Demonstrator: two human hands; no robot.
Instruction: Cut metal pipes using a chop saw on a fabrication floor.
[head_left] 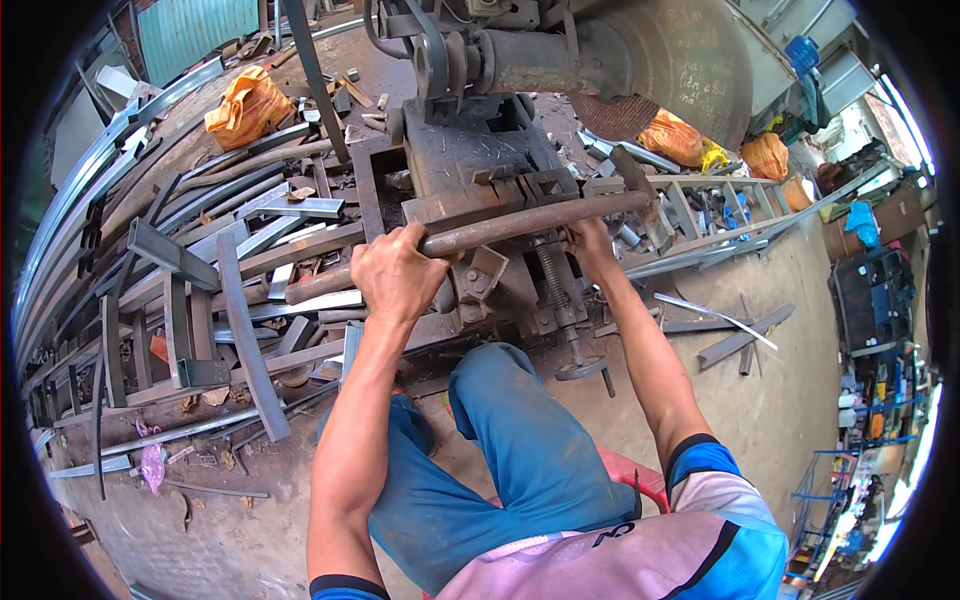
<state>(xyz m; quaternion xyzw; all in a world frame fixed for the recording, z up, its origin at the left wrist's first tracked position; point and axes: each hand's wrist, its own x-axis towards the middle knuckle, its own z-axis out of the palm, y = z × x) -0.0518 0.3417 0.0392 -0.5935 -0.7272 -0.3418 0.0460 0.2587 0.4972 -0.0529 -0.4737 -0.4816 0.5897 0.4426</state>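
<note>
A long round rusty steel bar (540, 222) lies slantwise across the vise (465, 205) of a cut-off saw, its right end farther away. My left hand (397, 268) is closed over the bar, left of the vise. Against the bar's underside, right of the vise, is my right hand (590, 245); its fingers are mostly hidden behind the bar. Beside that forearm, the vise's threaded screw (553, 277) runs down to a small handwheel (580, 369). The saw's large round guard (690, 60) hangs above, with part of a dark disc (612, 115) showing below it.
Steel tubes and offcuts (250, 330) crowd the floor at left, near an orange sack (248, 107). A metal ladder-like frame (720, 205) extends to the right. Offcuts (745, 340) lie on the concrete there. I sit on a red stool (635, 478).
</note>
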